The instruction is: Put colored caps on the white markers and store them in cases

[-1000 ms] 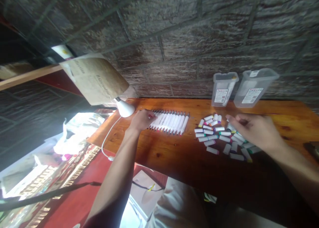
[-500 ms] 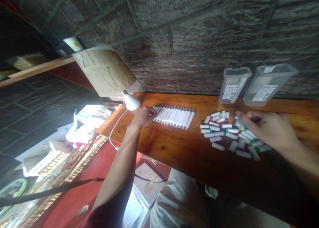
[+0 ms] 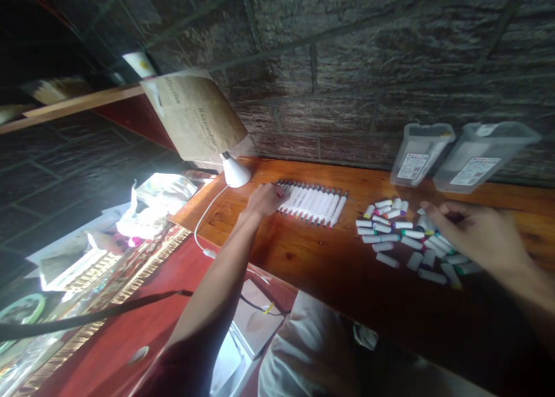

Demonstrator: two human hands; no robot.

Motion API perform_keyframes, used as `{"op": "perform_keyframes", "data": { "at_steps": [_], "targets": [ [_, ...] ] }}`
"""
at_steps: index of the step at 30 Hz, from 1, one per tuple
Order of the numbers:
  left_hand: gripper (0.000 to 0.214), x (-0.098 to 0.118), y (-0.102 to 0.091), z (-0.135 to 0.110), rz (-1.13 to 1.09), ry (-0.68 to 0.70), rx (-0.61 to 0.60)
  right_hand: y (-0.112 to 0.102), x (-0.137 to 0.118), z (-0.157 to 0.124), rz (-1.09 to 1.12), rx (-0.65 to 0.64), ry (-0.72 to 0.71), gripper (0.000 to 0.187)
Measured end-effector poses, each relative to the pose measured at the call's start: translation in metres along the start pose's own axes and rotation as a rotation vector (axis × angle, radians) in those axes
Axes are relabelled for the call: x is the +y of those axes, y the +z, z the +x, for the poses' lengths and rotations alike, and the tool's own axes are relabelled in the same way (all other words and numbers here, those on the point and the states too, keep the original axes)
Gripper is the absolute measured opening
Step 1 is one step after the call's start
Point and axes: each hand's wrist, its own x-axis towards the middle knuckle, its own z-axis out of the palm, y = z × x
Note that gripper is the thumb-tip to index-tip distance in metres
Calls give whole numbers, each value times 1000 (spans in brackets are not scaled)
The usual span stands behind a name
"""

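Observation:
A row of white markers [image 3: 315,203] lies side by side on the wooden table [image 3: 312,258]. My left hand [image 3: 264,199] rests at the row's left end, fingers curled and pinched on the outermost marker. To the right is a loose pile of several white marker caps with coloured ends [image 3: 392,235]. My right hand [image 3: 477,235] hovers over the pile's right side, fingers curled towards the thumb. What they hold, if anything, is hidden.
Two clear plastic boxes [image 3: 420,154] [image 3: 483,157] stand against the brick wall behind the caps. A small white lamp [image 3: 235,174] with a white cable and a brown paper sheet [image 3: 197,117] sit at the table's left corner. Cluttered red surfaces lie lower left.
The view has swung a little, shifting everything rightwards in the picture. My left hand stays at the row's left end, and my right hand stays over the caps.

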Motion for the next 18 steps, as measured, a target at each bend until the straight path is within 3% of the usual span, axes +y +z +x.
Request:
{"op": "perform_keyframes", "data": {
  "at_steps": [10,18],
  "targets": [
    [29,29,-3,21,186,-187,-127,-2,7,2,4,5,10,64],
    [31,31,-4,29,211,-212,-153,-3,6,1,30,21,-6,61]
  ]
}}
